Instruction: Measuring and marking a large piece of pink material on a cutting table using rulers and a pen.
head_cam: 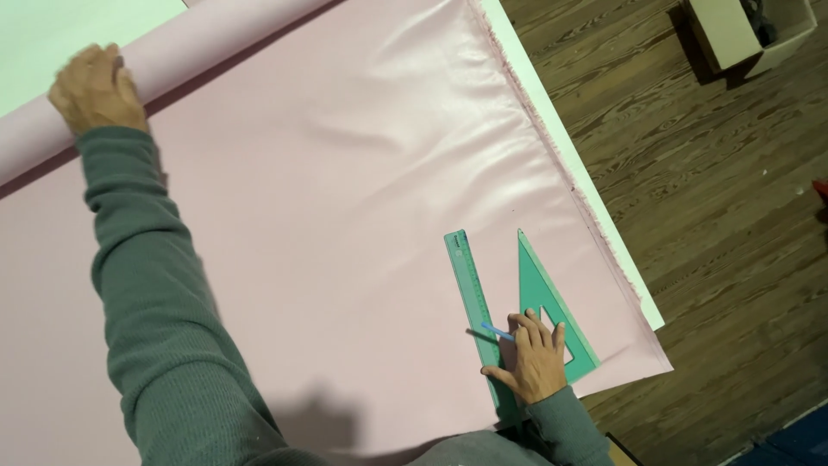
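Pale pink fabric [345, 198] lies spread over a white table [552, 129]. My left hand [97, 88] rests on the pink fabric roll [216, 39] at the far left, fingers curled over it. My right hand [535, 354] lies flat near the front edge, pressing on a green straight ruler [470, 285] and a green set square [543, 285] that lie side by side on the cloth. A thin blue pen [496, 330] sits between its fingers. Both arms wear grey-green sleeves.
The table's right edge runs diagonally, with the fabric's frayed edge [526, 112] along it. Dark wooden floor [716, 216] lies to the right. A white box [750, 34] stands on the floor at the top right.
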